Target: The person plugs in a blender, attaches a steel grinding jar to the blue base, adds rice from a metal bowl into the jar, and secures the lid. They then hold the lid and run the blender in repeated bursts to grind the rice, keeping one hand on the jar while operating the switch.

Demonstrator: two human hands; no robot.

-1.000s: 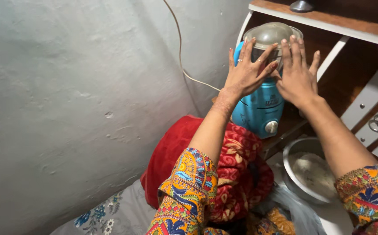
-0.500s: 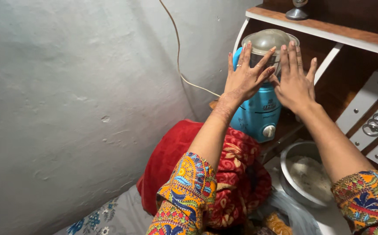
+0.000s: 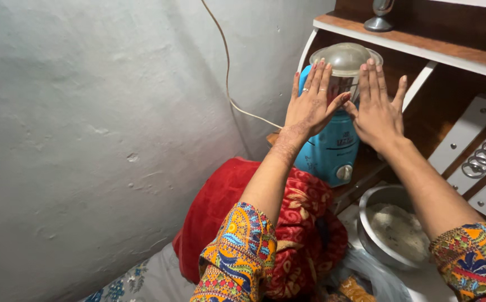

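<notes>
In the upper right of the frame, a blue mixer-grinder (image 3: 332, 148) stood on a wooden shelf (image 3: 366, 168), its steel jar topped by a domed translucent lid (image 3: 344, 57). Both hands were raised in front of it with fingers straight and spread: the left hand (image 3: 310, 106) lay flat against the jar's left side, and the right hand (image 3: 378, 107) against its right, palms toward the appliance, neither curled round anything; whether the palms actually pressed on the jar could not be told from behind. The machine looked stiff and fairly heavy low down, where the motor base with its white knob (image 3: 343, 173) sat, while the plastic lid seemed light, smooth and likely to slip or pop loose if squeezed. The jar body under the lid appeared the firmer place to grip, with the base the part to steady. A cord (image 3: 226, 72) ran up the grey wall (image 3: 97, 140) behind. Below the shelf, at lower right, a steel bowl (image 3: 369, 235) held something pale and grainy, beside a red blanket (image 3: 220, 207).
</notes>
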